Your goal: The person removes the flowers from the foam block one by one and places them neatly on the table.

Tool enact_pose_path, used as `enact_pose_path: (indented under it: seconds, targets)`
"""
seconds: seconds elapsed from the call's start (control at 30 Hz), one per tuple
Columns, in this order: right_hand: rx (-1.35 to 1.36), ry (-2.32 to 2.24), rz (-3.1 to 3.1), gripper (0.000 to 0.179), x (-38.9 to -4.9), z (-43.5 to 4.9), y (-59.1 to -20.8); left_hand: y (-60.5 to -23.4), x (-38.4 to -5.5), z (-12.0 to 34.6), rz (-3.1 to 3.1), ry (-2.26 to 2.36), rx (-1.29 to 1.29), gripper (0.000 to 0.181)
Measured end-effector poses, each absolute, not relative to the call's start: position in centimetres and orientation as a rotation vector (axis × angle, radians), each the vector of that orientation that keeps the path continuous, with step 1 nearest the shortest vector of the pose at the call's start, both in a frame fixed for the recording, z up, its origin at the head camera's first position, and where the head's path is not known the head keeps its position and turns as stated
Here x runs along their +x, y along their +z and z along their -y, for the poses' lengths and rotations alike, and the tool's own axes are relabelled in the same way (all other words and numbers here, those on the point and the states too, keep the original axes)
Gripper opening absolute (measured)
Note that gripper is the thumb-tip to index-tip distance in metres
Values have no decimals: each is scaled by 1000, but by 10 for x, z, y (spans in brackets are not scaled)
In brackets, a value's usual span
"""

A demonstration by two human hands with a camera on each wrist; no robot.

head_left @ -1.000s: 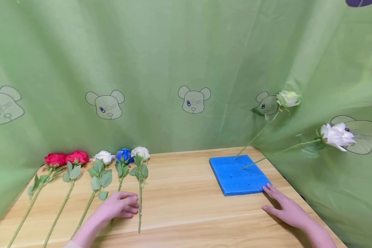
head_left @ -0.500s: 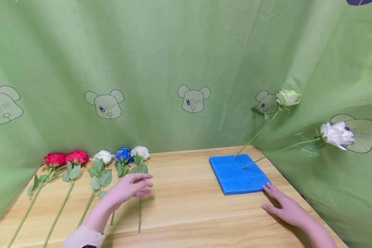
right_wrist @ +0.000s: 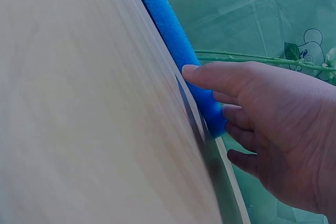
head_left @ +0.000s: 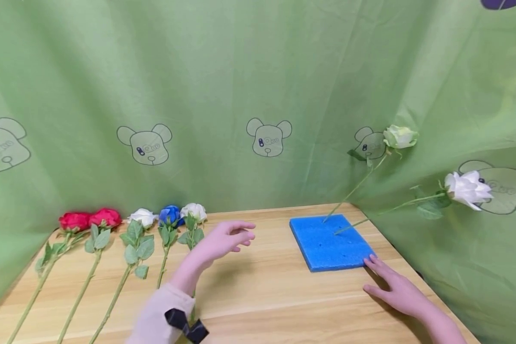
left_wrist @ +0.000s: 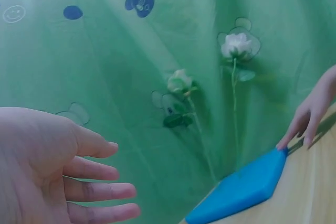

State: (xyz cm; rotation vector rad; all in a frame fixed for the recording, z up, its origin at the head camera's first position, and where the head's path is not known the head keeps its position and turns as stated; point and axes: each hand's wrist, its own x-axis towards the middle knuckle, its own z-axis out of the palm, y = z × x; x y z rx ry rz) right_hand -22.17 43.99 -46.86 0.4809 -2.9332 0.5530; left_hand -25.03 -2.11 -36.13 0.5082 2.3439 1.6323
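Observation:
My left hand [head_left: 225,241] is in the air over the middle of the table, fingers loosely extended and holding nothing; the left wrist view shows its bare palm. Under its forearm lies a whitish rose [head_left: 193,212], its stem partly hidden by the sleeve. My right hand [head_left: 397,289] rests by the near right corner of a blue foam block [head_left: 331,253], fingertips at its edge. A pale green rose [head_left: 400,137] and a white rose [head_left: 468,188] stand in the foam on slanted stems, leaning right.
Left of that whitish rose lie a blue rose [head_left: 169,215], a white rose [head_left: 143,218] and two red roses [head_left: 105,218], heads toward the back edge. A green curtain [head_left: 210,95] printed with bear faces encloses the wooden table [head_left: 258,306] behind and at the sides.
My left hand has risen from beside the whitish rose's stem and moved right and farther back, with nothing in it. My right hand and the foam block have stayed put.

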Motion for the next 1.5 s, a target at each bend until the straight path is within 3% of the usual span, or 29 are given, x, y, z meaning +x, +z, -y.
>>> enact_pose_path:
  seconds: [0.7,1.2,1.5]
  targets:
    - [479,553,2917,72,-217,-438,-464,-363,-291,-104,-2432,1564,721,36]
    - [484,569,2934,72,-219,-435,-463,-414,-322,-177,-1984,2107,645,30]
    - [457,543,2942,72,-216,-436,-463,-433,-338,-217,-2010,2193,623,30]
